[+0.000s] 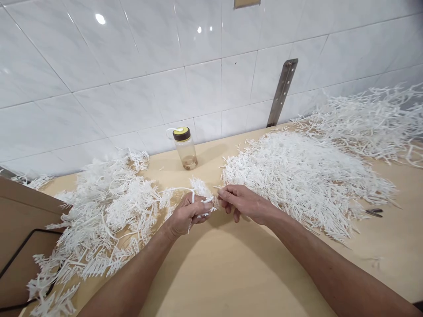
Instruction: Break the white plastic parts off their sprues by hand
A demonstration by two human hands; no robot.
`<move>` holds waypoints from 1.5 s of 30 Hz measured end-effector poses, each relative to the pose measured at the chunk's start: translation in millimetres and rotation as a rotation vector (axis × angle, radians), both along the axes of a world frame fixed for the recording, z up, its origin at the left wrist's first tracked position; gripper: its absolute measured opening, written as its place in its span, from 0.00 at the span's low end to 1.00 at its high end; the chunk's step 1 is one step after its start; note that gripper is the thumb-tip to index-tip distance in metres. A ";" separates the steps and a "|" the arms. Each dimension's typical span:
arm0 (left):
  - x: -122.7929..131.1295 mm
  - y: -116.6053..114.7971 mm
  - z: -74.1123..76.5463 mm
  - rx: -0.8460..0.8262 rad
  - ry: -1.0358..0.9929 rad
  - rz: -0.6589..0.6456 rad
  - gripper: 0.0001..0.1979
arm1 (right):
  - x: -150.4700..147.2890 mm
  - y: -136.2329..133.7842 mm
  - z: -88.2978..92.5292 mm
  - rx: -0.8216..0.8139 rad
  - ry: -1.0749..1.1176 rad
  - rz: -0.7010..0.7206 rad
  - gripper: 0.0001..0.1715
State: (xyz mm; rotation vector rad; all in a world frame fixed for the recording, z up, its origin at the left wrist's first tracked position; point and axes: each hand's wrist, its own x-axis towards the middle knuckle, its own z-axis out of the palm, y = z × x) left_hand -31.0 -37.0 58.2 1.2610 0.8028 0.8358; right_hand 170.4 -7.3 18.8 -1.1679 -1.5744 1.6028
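Observation:
My left hand [190, 214] is closed around a white plastic branch piece [201, 190] whose thin stem runs left into a pile of white branched sprigs [102, 220]. My right hand [243, 202] is pinched at the branch's right tip, thumb and forefinger pressed together on a small white sprig. Both hands meet over the light wooden tabletop [228, 264], just in front of a dense heap of loose white pieces [297, 176].
A clear bottle [186, 148] with a brown and yellow cap stands by the tiled wall. A further white pile [373, 119] lies at the far right. A metal bracket [282, 90] leans on the wall. A small dark tool [374, 212] lies right. A brown board [20, 237] sits left.

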 end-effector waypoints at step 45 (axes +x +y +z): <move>5.4 14.1 -30.4 -0.274 -0.059 0.066 0.18 | -8.3 1.1 7.7 -0.150 0.509 -0.183 0.23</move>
